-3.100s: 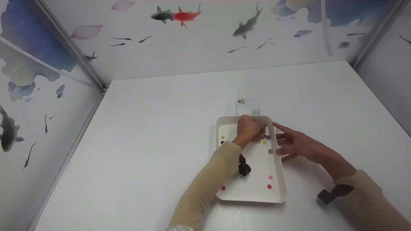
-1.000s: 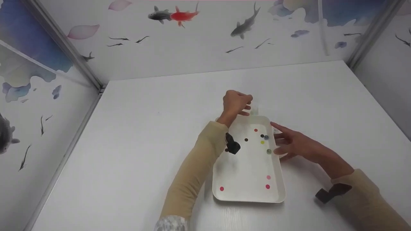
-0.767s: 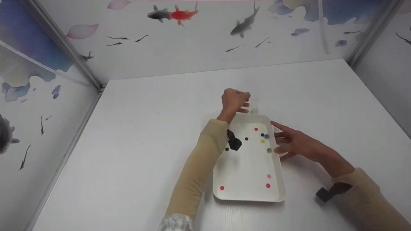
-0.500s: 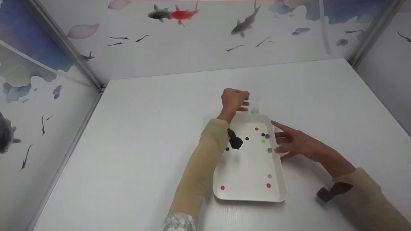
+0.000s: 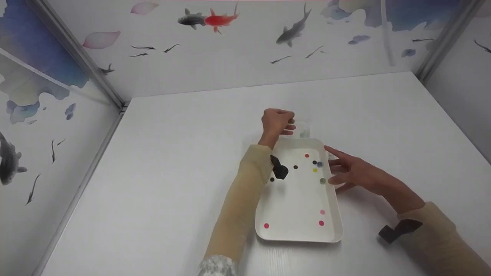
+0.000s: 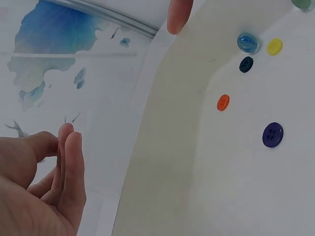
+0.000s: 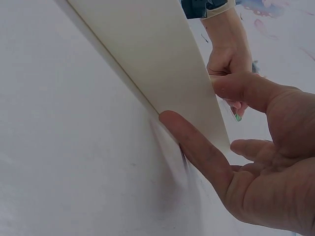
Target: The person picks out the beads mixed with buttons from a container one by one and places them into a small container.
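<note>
My left hand [image 5: 277, 122] is beyond the far rim of a white tray [image 5: 337, 230], beside a clear container [image 5: 303, 127]. Its thumb and fingertips come together; nothing shows between them in the left wrist view. Greenish contents show faintly in the container. My right hand [image 5: 358, 172] touches the tray's right side with fairly straight fingers, one low against the outer wall in the right wrist view. At the tray's far right lie an orange-red button [image 6: 223, 102], a purple button [image 6: 273, 134], a dark button [image 6: 246, 64], a yellow button [image 6: 274, 46] and a blue glass marble [image 6: 248, 43].
A green marble [image 5: 322, 181] lies along the tray's right wall. Pink [image 5: 322, 212] and red buttons [image 5: 321, 223] lie near right, another red button [image 5: 266, 225] near left. My left forearm [image 5: 234, 214] crosses the tray's left side, hiding part of it. Printed panels surround the white table [image 5: 153, 184].
My left hand has risen from inside the tray and moved over the far rim to the clear container, then drifted slightly left. My right hand keeps its place.
</note>
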The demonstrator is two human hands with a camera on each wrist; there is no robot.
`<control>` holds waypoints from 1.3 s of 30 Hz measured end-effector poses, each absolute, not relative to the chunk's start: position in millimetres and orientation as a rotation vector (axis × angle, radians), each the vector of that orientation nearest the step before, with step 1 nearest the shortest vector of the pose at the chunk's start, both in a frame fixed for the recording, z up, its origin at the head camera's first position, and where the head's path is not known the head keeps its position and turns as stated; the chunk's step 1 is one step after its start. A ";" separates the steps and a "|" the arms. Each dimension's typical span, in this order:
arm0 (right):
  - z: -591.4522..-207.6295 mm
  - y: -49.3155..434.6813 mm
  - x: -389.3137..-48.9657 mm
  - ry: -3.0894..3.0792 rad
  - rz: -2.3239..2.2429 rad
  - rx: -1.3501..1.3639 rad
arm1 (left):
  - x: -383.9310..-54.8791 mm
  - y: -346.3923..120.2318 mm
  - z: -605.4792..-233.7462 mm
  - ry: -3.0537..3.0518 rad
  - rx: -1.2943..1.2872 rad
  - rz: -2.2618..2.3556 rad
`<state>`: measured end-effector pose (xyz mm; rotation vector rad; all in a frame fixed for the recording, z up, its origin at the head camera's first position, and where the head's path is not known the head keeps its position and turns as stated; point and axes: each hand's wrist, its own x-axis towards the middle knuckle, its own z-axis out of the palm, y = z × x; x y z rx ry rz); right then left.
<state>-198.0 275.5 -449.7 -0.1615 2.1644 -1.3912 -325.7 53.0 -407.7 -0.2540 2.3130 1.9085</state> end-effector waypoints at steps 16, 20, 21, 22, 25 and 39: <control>-447.8 275.7 -197.6 2.113 -1.442 -0.177 | -324.6 50.5 -414.7 2.240 -0.231 1.984; -447.6 275.4 -197.5 2.123 -1.429 -0.179 | -324.0 47.3 -415.7 2.238 -0.203 1.968; -447.5 275.4 -197.5 2.126 -1.426 -0.177 | -323.6 46.6 -415.8 2.240 -0.195 1.960; -447.6 275.4 -197.5 2.129 -1.422 -0.179 | -323.2 45.8 -415.8 2.243 -0.189 1.952; -447.5 275.6 -197.5 2.128 -1.423 -0.175 | -320.6 44.4 -415.4 2.245 -0.158 1.928; -447.8 276.2 -197.8 2.157 -1.389 -0.168 | -292.5 48.3 -406.7 2.211 0.110 1.802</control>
